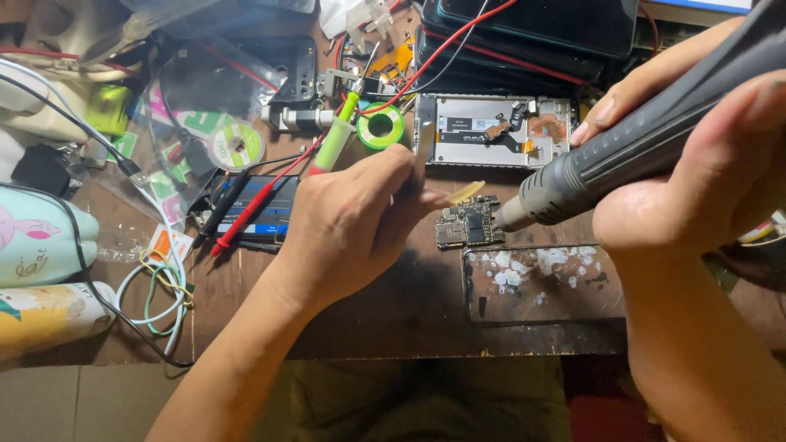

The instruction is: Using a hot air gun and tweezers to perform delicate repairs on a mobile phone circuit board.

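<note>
Looking down, head view: a cluttered wooden bench (393, 315), two bare hands over a small circuit board (468, 223).
Right hand (696, 184): wrapped around a grey hot-air handpiece (647, 139); the metal nozzle tip sits just beside the board's right edge, angled down to the left.
Left hand (352, 225): closed in a pinch on a thin yellowish tool (460, 193); its tip hangs over the board's top edge. Whether it touches, cannot tell.
Circuit board: flat on the bench, between the two hands, just above a dark glass plate (540, 282) flecked with white residue.
Behind the board: an opened phone frame (491, 131), silver, inner parts exposed.
Left of the frame: green solder spool (381, 128), green-barrelled syringe (336, 139).
Further left: red probe lead (246, 221), black probe lead (219, 211), both across a dark flat battery (258, 209).
Far left edge: pastel bottle (37, 245) lying on its side.
</note>
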